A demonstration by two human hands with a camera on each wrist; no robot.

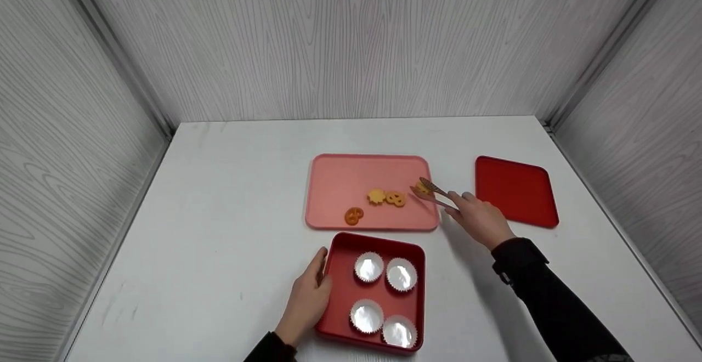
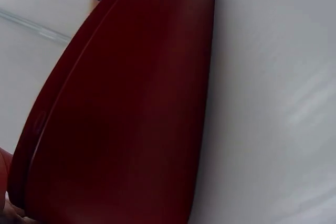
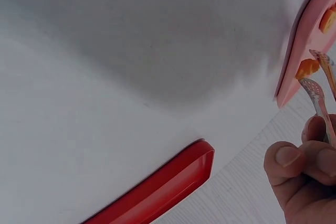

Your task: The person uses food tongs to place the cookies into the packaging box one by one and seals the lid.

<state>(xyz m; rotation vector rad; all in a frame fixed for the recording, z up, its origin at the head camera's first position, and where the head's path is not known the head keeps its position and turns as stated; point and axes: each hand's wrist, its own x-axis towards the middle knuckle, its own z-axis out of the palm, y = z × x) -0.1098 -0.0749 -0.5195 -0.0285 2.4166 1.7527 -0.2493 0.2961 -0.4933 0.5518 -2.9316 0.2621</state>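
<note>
My right hand [image 1: 482,219] holds metal tongs [image 1: 436,188], their tips around a small yellow cookie [image 3: 307,68] at the right side of the pink tray [image 1: 340,173]. Left of the tongs on that tray lie a yellow scalloped cookie [image 1: 376,196], a pale pretzel-shaped cookie [image 1: 395,198] and a browner pretzel [image 1: 354,216]. Close to me, my left hand [image 1: 307,299] grips the left wall of a deep red box [image 1: 378,293]. Several white paper cups [image 1: 368,267] stand inside it. The left wrist view is mostly filled by the box's outer wall [image 2: 121,98].
A flat red tray [image 1: 515,192], perhaps a lid, lies to the right of my right hand. Everything rests on a white table [image 1: 219,214], with pale wood-grain panels [image 1: 351,44] at the back and both sides.
</note>
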